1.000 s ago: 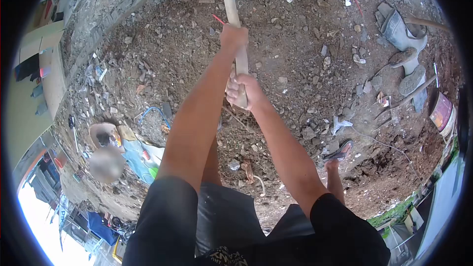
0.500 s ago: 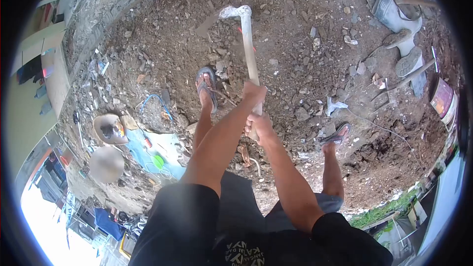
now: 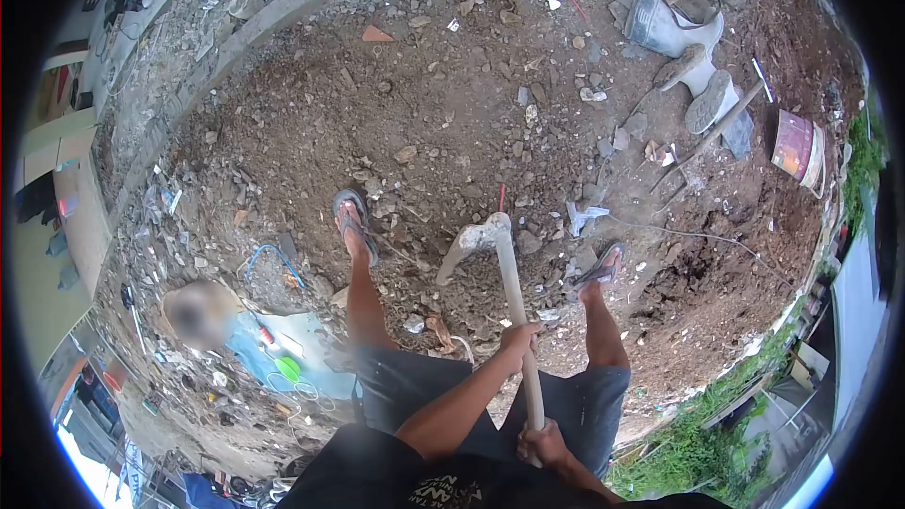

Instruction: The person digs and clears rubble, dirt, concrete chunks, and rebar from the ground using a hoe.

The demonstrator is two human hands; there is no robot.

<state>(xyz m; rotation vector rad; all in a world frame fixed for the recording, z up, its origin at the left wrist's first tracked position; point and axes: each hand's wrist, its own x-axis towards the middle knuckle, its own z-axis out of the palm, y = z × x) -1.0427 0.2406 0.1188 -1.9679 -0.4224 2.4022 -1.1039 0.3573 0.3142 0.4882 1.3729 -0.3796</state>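
Observation:
A hoe [image 3: 510,273] with a pale wooden handle stands between my feet, its dirt-caked head [image 3: 474,242] low over or on the loose soil; contact is hard to tell. My left hand [image 3: 518,343] is wrapped round the middle of the handle. Nearer my body, my right hand [image 3: 544,442] grips the handle's lower end. Stony brown soil [image 3: 415,217] lies around the blade. My feet, in flip-flops, stand apart on either side, the left sandal [image 3: 356,226] and the right sandal [image 3: 600,266].
Rubber boots [image 3: 671,28] lie at the upper right beside a garden fork [image 3: 712,137]. A paint bucket [image 3: 798,149] stands farther right. On the left is a blue sheet [image 3: 316,344] with a green item [image 3: 287,369]. A concrete edge [image 3: 273,14] runs along the upper left.
The hoe has come back toward my body, its head now close in front of my feet. My hands have moved down with it and are farther apart on the handle.

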